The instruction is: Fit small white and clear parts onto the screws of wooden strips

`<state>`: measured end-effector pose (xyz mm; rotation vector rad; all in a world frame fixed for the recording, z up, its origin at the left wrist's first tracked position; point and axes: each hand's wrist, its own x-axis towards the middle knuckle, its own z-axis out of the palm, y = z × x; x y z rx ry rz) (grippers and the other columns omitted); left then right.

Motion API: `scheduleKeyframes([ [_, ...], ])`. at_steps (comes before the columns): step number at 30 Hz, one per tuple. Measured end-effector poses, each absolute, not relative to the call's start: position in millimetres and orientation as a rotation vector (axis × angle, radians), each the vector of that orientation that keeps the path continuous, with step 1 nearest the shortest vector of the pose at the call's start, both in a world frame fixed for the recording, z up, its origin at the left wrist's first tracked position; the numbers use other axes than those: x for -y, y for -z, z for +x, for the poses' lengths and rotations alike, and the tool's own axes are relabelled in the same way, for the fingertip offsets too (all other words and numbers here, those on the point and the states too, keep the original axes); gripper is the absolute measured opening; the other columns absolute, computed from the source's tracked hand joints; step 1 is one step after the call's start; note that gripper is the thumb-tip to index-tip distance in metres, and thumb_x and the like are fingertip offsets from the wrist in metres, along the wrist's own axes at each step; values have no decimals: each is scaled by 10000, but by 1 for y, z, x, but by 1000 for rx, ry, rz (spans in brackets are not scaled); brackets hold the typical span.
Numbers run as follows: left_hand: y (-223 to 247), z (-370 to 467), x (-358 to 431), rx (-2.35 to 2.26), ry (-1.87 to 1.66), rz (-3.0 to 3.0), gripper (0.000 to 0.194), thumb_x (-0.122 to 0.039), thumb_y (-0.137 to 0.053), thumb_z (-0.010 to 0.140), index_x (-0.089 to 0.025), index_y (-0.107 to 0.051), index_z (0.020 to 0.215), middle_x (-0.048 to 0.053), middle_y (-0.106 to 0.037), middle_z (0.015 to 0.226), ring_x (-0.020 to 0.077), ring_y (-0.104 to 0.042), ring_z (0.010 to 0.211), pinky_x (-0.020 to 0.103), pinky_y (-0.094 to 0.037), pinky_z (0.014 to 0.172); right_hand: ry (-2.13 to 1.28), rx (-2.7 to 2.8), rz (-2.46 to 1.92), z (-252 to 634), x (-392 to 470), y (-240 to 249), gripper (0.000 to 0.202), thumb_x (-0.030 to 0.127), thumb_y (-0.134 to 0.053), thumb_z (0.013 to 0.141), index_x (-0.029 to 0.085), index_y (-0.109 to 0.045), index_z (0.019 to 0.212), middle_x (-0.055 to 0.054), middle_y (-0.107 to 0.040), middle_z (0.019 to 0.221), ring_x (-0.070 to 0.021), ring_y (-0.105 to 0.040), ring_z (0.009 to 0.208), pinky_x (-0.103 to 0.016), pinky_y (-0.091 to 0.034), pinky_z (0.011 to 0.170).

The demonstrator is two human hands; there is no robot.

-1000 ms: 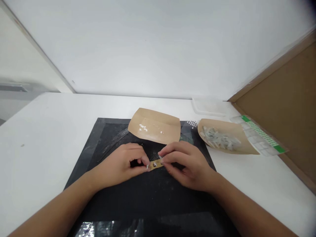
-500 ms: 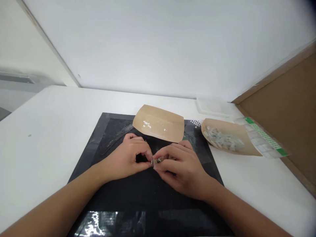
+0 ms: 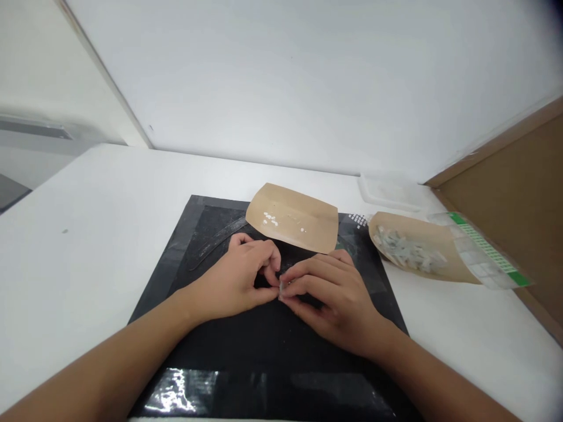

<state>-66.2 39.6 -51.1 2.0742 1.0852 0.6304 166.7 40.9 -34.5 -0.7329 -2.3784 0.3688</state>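
Between my two hands, over the black mat (image 3: 246,346), is a small translucent piece (image 3: 281,288), mostly covered by fingertips. My right hand (image 3: 329,290) pinches it from the right between thumb and fingers. From the left, the thumb of my left hand (image 3: 246,272) presses at its edge, with the bent fingers close above; their exact grip is partly hidden. Just beyond the hands lies a curved brown paper tray (image 3: 308,220) with several tiny white bits (image 3: 269,219) on it.
At the right, a second brown tray (image 3: 457,266) holds a heap of translucent pieces (image 3: 409,249). A clear plastic sheet with a green strip (image 3: 488,249) overlaps it. Small white squares (image 3: 358,220) lie near the mat's far right corner. Behind stands a clear shallow box (image 3: 387,192).
The view has shifted slightly, moving everything a little right. My left index finger has lifted and curled away from the piece. A dark spot near the right fingertips no longer shows.
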Motion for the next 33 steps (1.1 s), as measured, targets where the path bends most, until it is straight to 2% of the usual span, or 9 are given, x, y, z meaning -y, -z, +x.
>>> scheduleKeyframes([
  [15, 49, -67, -40, -1087, -618, 2098, 289, -183, -755, 850, -232, -489, 953, -96, -768, 835, 182, -677, 901, 412, -264, 1019, -330, 2411, -720, 168, -42, 36, 65, 206, -759, 954, 257, -719, 948, 41, -801, 1030, -142, -718, 865, -370, -367, 792],
  [20, 51, -68, -41, -1086, -619, 2146, 255, -215, -755, 888, -232, -506, 941, -88, -756, 837, 179, -673, 886, 411, -260, 1020, -368, 2413, -710, 170, -44, 37, 66, 207, -757, 959, 253, -720, 932, 40, -800, 1032, -141, -723, 877, -369, -371, 808],
  [26, 54, -70, -42, -1089, -640, 2139, 352, -195, -787, 878, -230, -444, 947, -112, -766, 839, 142, -661, 794, 399, -244, 1031, -372, 2412, -697, 170, -45, 40, 75, 218, -762, 966, 245, -715, 913, 34, -804, 1038, -147, -710, 874, -366, -363, 810],
  [29, 54, -70, -42, -1096, -652, 2157, 356, -206, -820, 856, -227, -473, 935, -105, -753, 831, 152, -660, 829, 395, -241, 1034, -371, 2420, -697, 170, -44, 41, 68, 223, -759, 970, 244, -719, 920, 31, -802, 1047, -145, -705, 874, -363, -360, 812],
  [33, 54, -71, -43, -1069, -676, 2226, 241, -226, -812, 873, -216, -572, 867, -90, -718, 835, 149, -657, 862, 386, -247, 1008, -349, 2432, -685, 171, -43, 42, 67, 222, -748, 978, 241, -719, 921, 30, -798, 1046, -143, -704, 875, -361, -360, 814],
])
